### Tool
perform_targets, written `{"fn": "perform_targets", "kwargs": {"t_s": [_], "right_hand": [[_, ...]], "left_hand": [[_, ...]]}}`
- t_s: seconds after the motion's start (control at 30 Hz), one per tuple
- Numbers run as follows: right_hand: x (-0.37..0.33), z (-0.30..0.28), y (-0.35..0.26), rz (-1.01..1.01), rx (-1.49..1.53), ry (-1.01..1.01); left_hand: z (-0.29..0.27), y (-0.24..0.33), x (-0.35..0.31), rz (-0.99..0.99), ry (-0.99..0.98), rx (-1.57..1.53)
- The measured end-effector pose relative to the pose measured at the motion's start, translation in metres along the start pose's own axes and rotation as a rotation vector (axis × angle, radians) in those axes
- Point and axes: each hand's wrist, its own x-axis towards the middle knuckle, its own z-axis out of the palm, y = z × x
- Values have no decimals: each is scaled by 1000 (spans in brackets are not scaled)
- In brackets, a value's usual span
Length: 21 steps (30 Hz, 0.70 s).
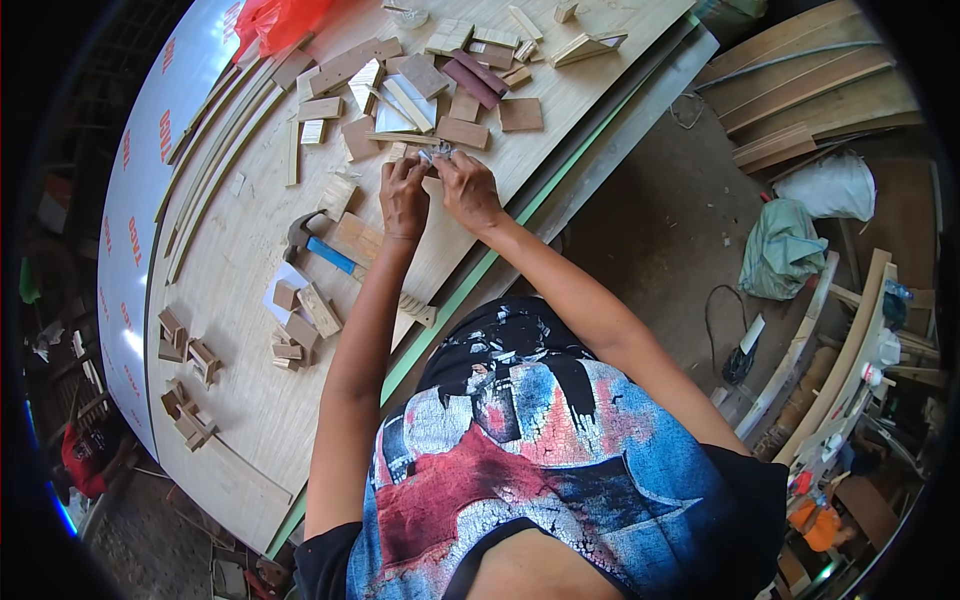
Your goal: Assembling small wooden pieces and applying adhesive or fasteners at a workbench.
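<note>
My left hand (405,200) and my right hand (468,190) are close together over the wooden board tabletop (235,265). Both have their fingers closed at a small whitish thing (428,157), too small and covered to name. Just beyond them lies a loose pile of cut wood blocks (463,132), with thin strips and two dark reddish pieces (475,78) among them. Left of my left forearm rests a hammer (330,255) with a blue section on its handle. Nearer to me sit several small wood blocks (297,335).
Small block assemblies (187,415) stand at the table's left. Long wood strips (215,150) lie along the far left, near a red plastic bag (275,25). Right of the table are stacked planks (800,75), a green sack (780,250) and a black cable (738,365) on the floor.
</note>
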Motion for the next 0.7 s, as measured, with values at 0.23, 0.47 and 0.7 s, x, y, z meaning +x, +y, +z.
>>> {"fn": "perform_targets", "kwargs": {"t_s": [0.23,0.47,0.7], "right_hand": [[2,4,-1,9,-7,-4],[4,12,2,4,-75,-24],[3,9,3,109,-35,-79]], "left_hand": [[1,0,0,-1,4,-3],[1,1,0,-8,-9,6],[-2,4,2,-44,-21,-3]]}}
